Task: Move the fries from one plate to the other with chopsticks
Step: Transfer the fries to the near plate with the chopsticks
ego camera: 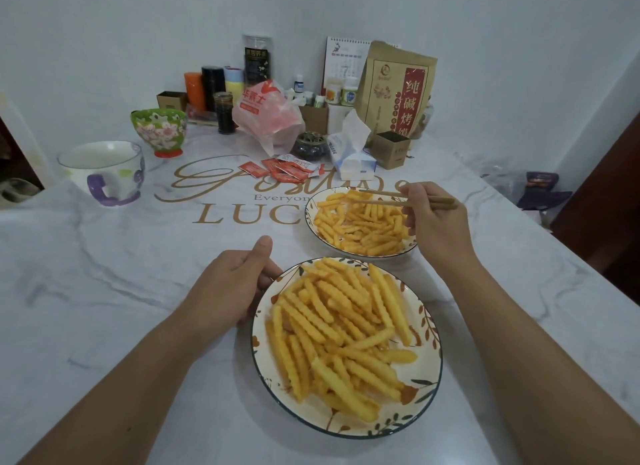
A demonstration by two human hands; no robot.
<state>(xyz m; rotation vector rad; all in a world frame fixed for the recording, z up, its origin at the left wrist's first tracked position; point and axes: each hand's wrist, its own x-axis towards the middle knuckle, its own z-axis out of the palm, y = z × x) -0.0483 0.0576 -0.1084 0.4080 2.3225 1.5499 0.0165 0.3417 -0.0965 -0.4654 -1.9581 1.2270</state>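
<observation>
Two leaf-patterned plates hold crinkle-cut fries. The near plate (427, 329) carries a large heap of fries (341, 333). The far plate (309, 218) holds a smaller pile of fries (360, 224). My right hand (429, 222) grips a pair of wooden chopsticks (381, 198) whose tips point left over the far plate's back part; no fry shows between the tips. My left hand (232, 284) rests on the table with its fingers curled at the near plate's left rim, thumb up.
Ketchup packets (284, 168) and a tissue pack (349, 153) lie just behind the far plate. A purple-handled mug (104, 172) and a flowered bowl (159, 130) stand far left. Bags, jars and boxes crowd the back wall. The table's right edge runs close by my right arm.
</observation>
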